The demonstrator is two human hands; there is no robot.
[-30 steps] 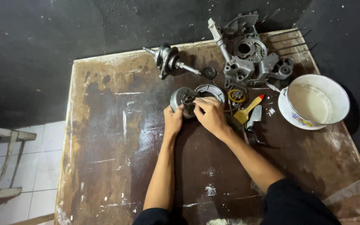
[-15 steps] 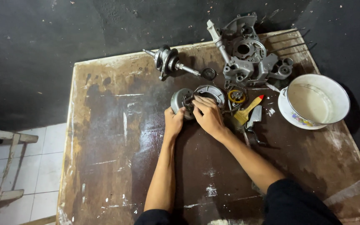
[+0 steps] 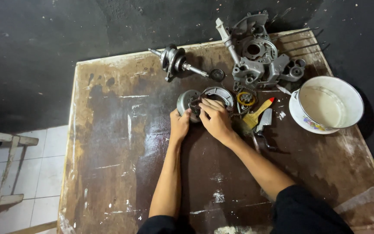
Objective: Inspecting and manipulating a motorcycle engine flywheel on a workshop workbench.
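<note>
Round metal drum (image 3: 188, 102), a grey engine part, is lying on the table (image 3: 109, 164) just ahead of my two hands, and I am holding it in place from both sides. My left hand (image 3: 179, 125) is curling around its near edge with the thumb pressing up against the rim. My right hand (image 3: 215, 119) is bending over the part's right side, fingers closed down on a small dark piece at its centre; what exactly those fingertips are pinching I cannot tell. Both hands are equally near, the left gripping, the right working. The drum's flat face is pointing upward, so its axis is standing roughly upright off the table.

Touching the right hand's far side, a curved grey shoe plate (image 3: 218, 93) is resting. To the right of that hand, a yellow-handled brush (image 3: 256, 117) and a gear with chain (image 3: 245, 99) are lying close by. Farther right, a white enamel bowl (image 3: 351, 97) is sitting on a flowered plate (image 3: 297, 119), holding a pale cloudy liquid. Beyond the hands, a crankshaft (image 3: 178, 63) and a grey engine casing (image 3: 260, 60) are lying apart.
</note>
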